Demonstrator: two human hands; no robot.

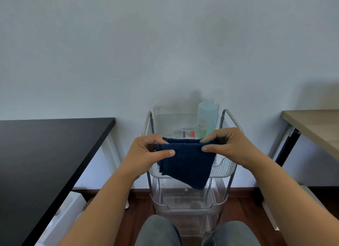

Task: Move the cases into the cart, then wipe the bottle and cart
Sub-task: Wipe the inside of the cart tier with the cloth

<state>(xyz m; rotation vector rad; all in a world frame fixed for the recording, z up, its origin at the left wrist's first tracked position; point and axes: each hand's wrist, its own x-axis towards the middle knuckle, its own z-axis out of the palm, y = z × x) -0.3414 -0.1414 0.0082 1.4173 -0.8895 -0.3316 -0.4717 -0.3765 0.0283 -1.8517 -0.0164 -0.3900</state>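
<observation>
With both hands, left hand and right hand, pinching the dark blue cloth at mid-frame, fold it into a firm pad before wiping the bottle.

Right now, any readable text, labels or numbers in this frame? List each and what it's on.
None legible.
Bottle: pale label on its front, print too blurred to read.
Case in the cart's top tray: red-and-white label, text too small to read.
Dark blue cloth: no markings.

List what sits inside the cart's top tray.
In the clear ribbed plastic cart's top tray: a pale green translucent bottle and a red-and-white case. The dark blue cloth covers the tray's front.
</observation>
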